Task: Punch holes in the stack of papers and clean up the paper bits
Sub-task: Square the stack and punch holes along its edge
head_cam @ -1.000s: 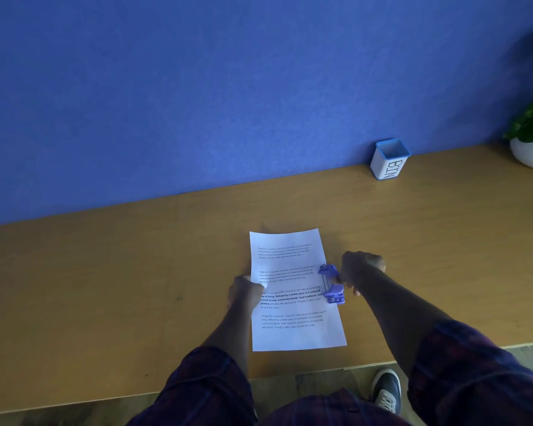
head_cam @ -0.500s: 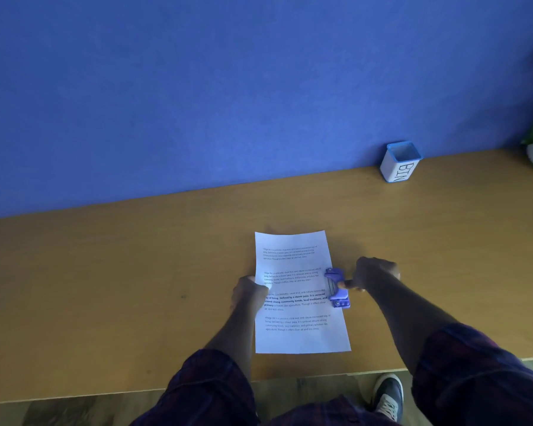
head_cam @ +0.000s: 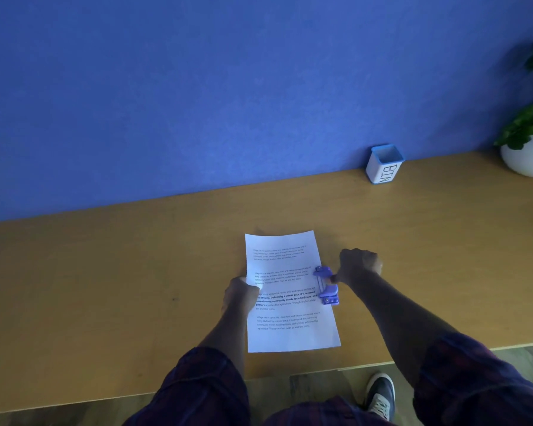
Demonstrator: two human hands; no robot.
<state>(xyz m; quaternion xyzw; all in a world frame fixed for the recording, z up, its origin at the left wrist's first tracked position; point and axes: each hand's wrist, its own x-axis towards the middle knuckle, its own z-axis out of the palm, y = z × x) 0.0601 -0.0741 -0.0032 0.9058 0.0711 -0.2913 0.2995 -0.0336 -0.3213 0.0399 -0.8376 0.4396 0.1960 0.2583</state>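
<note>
The stack of papers (head_cam: pixel 290 290) lies flat near the front edge of the table (head_cam: pixel 105 287), thin, light and floppy, likely to skid on the smooth wood, so the left hand (head_cam: pixel 240 295) holds its left edge with curled fingers. On its right edge sits the small purple hole punch (head_cam: pixel 327 285), stiff and light, likely best pressed from the top. The right hand (head_cam: pixel 359 265), fingers curled, touches its outer side with the thumb; I cannot tell if it grips.
</note>
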